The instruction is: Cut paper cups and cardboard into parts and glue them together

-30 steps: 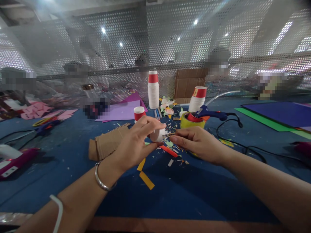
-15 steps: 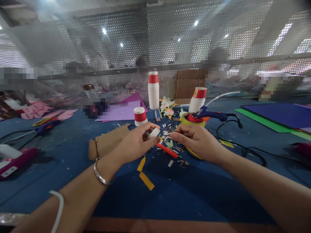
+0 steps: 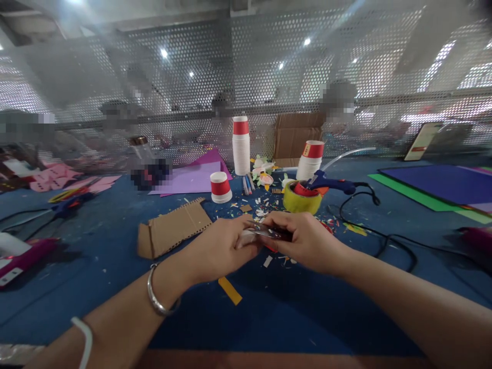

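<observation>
My left hand (image 3: 226, 243) is closed, pinching a small white piece of paper (image 3: 246, 238) between thumb and fingers. In my right hand (image 3: 303, 238) is a pair of scissors (image 3: 269, 233), its blades pointing left and apart at the tips, reaching the paper. My fingers hide most of the scissors' handles. The two hands nearly meet above a scatter of paper scraps (image 3: 268, 261). Just below my left hand lies a yellow-orange paper strip (image 3: 230, 291).
A cardboard piece (image 3: 177, 228) lies left, with a red-and-white paper cup (image 3: 221, 188) behind it. Stacked cups (image 3: 241, 154) stand farther back. On the right, a blue glue gun (image 3: 332, 182) rests on a yellow tape roll (image 3: 303, 202), its black cord (image 3: 384, 233) trailing right.
My right hand has lifted scissors from the table and brought them left to the white paper. My left hand has come slightly nearer and right, still pinching the paper.
</observation>
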Demonstrator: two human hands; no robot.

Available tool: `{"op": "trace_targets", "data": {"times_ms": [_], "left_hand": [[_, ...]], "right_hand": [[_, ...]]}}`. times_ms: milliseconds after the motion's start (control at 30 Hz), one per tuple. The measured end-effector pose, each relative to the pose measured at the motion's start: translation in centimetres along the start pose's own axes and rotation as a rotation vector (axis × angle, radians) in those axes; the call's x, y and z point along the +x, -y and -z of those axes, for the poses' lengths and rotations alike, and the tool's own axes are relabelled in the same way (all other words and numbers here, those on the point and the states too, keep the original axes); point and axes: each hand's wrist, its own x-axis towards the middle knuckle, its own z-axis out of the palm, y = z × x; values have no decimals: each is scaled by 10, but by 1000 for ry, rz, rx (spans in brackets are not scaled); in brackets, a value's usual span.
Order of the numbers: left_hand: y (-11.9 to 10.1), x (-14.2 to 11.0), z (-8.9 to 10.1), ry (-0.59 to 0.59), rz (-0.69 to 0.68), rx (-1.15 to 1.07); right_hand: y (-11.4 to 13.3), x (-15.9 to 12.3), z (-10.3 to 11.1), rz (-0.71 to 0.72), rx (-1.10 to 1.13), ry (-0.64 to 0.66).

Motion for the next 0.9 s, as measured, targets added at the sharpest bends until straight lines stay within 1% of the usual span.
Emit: {"op": "trace_targets", "data": {"times_ms": [100,200,300,433,567,667,800,833,900], "left_hand": [[-2,-1,1,105,89,-86],[-3,-1,2,163,168,-176],[-5,1,3,242,242,-319],[-4,3,4,342,250,-482],[-3,2,7,431,259,-594],[-5,1,10,450,248,-630],[-7,1,9,445,208,-630],[-7,1,8,429,199,-628],[-6,3,6,352,184,-613]], "right_hand": [[1,-1,0,12,10,11],[4,-2,0,29,22,28],[6,-3,1,43,51,52],[7,-2,4,48,171,152],[5,-1,7,24,395,262],[4,0,10,51,512,316],[3,0,13,83,505,344],[3,0,14,90,491,335],[2,1,15,92,461,276]]}}
